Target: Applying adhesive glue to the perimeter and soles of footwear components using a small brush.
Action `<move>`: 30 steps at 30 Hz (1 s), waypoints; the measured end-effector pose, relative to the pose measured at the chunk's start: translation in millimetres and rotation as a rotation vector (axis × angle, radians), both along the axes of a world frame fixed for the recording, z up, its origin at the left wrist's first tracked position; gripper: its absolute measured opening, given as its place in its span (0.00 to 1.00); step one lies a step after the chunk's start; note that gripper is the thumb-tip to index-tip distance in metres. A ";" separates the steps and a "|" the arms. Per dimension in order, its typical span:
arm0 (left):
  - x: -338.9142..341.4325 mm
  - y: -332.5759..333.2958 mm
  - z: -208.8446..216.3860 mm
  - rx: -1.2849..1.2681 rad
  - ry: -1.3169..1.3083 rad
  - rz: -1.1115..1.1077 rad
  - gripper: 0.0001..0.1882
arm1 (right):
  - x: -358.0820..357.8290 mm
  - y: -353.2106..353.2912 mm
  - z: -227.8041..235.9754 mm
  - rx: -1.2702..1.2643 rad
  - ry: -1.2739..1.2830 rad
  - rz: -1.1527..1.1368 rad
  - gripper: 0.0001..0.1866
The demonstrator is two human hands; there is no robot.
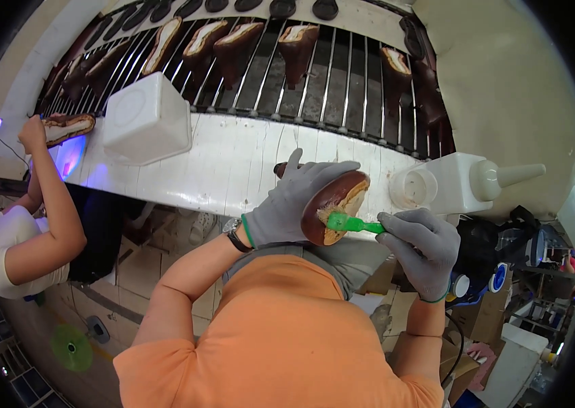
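My left hand (281, 207), in a grey glove with a green cuff, is wrapped round a brown leather shoe upper (316, 212). Its pale underside is turned to the right. A green-handled brush (347, 223) is gripped in my right hand (425, 246), gloved the same way. The brush's bristle end touches the underside of the shoe upper near its edge. Just above my right hand, a small translucent cup (413, 189) stands on the white bench (247, 146).
Beyond the bench is a rack of metal rods (332, 75) with several brown shoe uppers and black soles. A white plastic container (146, 117) stands left, a white nozzle bottle (461, 182) right. At far left, a co-worker (43, 234) holds another shoe upper (68, 128).
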State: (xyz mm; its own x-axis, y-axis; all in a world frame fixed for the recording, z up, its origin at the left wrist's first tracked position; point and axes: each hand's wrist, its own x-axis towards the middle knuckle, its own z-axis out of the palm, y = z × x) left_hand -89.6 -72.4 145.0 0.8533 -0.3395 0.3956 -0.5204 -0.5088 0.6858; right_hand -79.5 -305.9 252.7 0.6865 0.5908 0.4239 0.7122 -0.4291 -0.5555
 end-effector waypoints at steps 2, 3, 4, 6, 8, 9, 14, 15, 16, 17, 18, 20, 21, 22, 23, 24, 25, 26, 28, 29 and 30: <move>10.5 7.4 7.5 -0.087 0.104 -0.111 0.47 | 11.3 1.5 6.1 -0.036 -0.106 0.007 0.14; 18.3 11.6 10.8 -0.120 0.189 -0.182 0.48 | 18.0 3.5 8.6 -0.043 -0.143 0.006 0.15; 27.8 16.6 14.5 -0.154 0.268 -0.259 0.49 | 24.8 5.9 11.0 -0.046 -0.178 0.001 0.15; 45.4 23.7 21.4 -0.179 0.353 -0.383 0.49 | 39.5 9.6 17.6 -0.067 -0.258 -0.007 0.15; 65.1 30.5 27.4 -0.184 0.463 -0.495 0.48 | 55.4 12.7 24.6 -0.098 -0.320 -0.010 0.14; 75.6 33.7 29.5 -0.193 0.502 -0.561 0.48 | 63.0 14.3 27.7 -0.114 -0.350 -0.012 0.14; 133.6 42.9 25.6 -0.175 0.882 -0.741 0.36 | 101.4 25.5 33.3 -0.170 -0.492 -0.048 0.11; 142.4 44.8 22.5 -0.209 0.855 -0.783 0.37 | 107.2 26.1 34.0 -0.202 -0.479 -0.034 0.10; 150.4 46.5 19.4 -0.223 0.845 -0.799 0.37 | 111.9 25.8 34.8 -0.237 -0.472 -0.022 0.10; 157.3 47.9 16.5 -0.237 0.834 -0.815 0.37 | 115.5 24.7 35.7 -0.272 -0.466 -0.010 0.10; 162.6 50.5 13.9 -0.221 0.856 -0.795 0.38 | 117.1 22.6 37.1 -0.344 -0.413 0.014 0.10; 170.2 53.0 9.9 -0.203 0.833 -0.774 0.37 | 120.6 19.6 38.9 -0.220 -0.176 -0.020 0.10; 173.5 54.0 8.5 -0.202 0.818 -0.768 0.37 | 122.1 19.2 39.0 -0.161 -0.053 -0.040 0.10; 175.6 53.7 7.0 -0.194 0.842 -0.761 0.38 | 125.6 19.9 39.1 -0.040 0.071 -0.140 0.10; 177.7 53.4 5.8 -0.195 0.864 -0.758 0.38 | 129.5 21.3 38.9 -0.014 0.043 -0.166 0.10; 179.2 52.3 4.3 -0.196 0.888 -0.754 0.38 | 134.5 24.7 37.7 0.011 0.017 -0.192 0.10; 180.6 51.2 3.1 -0.170 0.875 -0.752 0.39 | 139.2 27.6 37.5 0.030 0.012 -0.240 0.10; 182.9 50.2 2.2 -0.144 0.862 -0.749 0.39 | 140.5 28.8 37.8 -0.034 -0.005 -0.214 0.11; 185.2 49.4 0.3 -0.134 0.855 -0.757 0.40 | 142.9 30.8 40.8 -0.109 -0.009 -0.190 0.11; 185.9 49.2 -0.3 -0.153 0.865 -0.769 0.41 | 142.7 30.8 43.6 -0.149 0.002 -0.182 0.10; 185.1 48.8 -1.4 -0.162 0.851 -0.762 0.41 | 143.3 32.1 46.3 -0.187 -0.032 -0.141 0.10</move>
